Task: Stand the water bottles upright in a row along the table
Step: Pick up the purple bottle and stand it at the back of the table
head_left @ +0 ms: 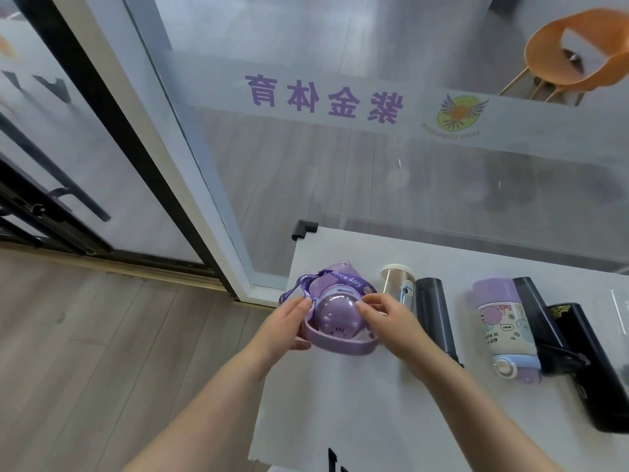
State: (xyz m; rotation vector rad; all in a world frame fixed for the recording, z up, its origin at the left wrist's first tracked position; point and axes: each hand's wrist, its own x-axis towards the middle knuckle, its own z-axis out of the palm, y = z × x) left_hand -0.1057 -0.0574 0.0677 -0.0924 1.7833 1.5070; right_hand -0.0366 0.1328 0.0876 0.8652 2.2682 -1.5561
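Note:
A purple bottle (335,316) with a domed lid, a handle and a "Nice day" strap stands at the left end of the white table (343,403). My left hand (289,327) grips its left side and my right hand (384,321) grips its right side. To the right stand a clear tumbler (396,282) with a cream lid and a slim black flask (435,318). Further right are a white cartoon-print bottle (500,325) with a purple base, a black flask (536,318) and a black bottle (585,366) with a gold pattern.
A glass partition with purple lettering (323,97) runs right behind the table. A black corner guard (304,229) caps the table's far left corner. An orange chair (578,56) stands beyond the glass. Wooden floor (102,352) lies to the left.

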